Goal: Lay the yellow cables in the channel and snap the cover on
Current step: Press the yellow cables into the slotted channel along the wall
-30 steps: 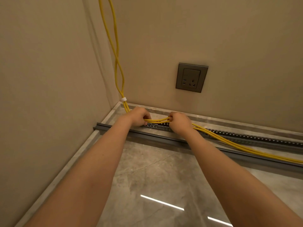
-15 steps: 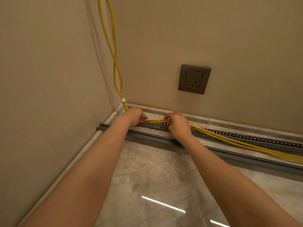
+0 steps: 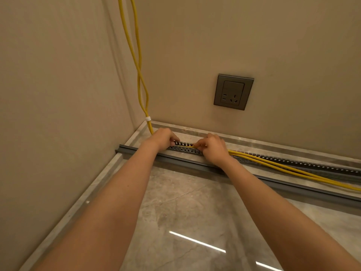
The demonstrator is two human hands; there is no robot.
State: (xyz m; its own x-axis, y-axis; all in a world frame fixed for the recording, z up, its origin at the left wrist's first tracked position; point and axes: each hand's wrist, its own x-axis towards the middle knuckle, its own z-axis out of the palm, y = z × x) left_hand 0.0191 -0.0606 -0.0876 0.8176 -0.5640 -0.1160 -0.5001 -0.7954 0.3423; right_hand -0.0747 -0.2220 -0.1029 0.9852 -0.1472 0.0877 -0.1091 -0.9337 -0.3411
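Yellow cables [image 3: 277,165] hang down the wall corner, held by a white tie, and run right along the floor. A grey slotted channel [image 3: 304,163] lies along the base of the far wall. My left hand [image 3: 163,138] grips the cables at the channel's left end. My right hand [image 3: 212,148] pinches them a little to the right. Between my hands the cables sit low inside the slotted channel. To the right they lie over the channel's front edge. The long grey cover [image 3: 187,163] lies on the floor in front of the channel.
A grey wall socket [image 3: 233,92] sits on the far wall above the channel. The left wall meets the far wall at the corner. A marble skirting strip [image 3: 74,210] borders the glossy marble floor [image 3: 191,216].
The cables between my hands have dropped from above the channel's teeth down into it. Both hands have lowered slightly onto the channel.
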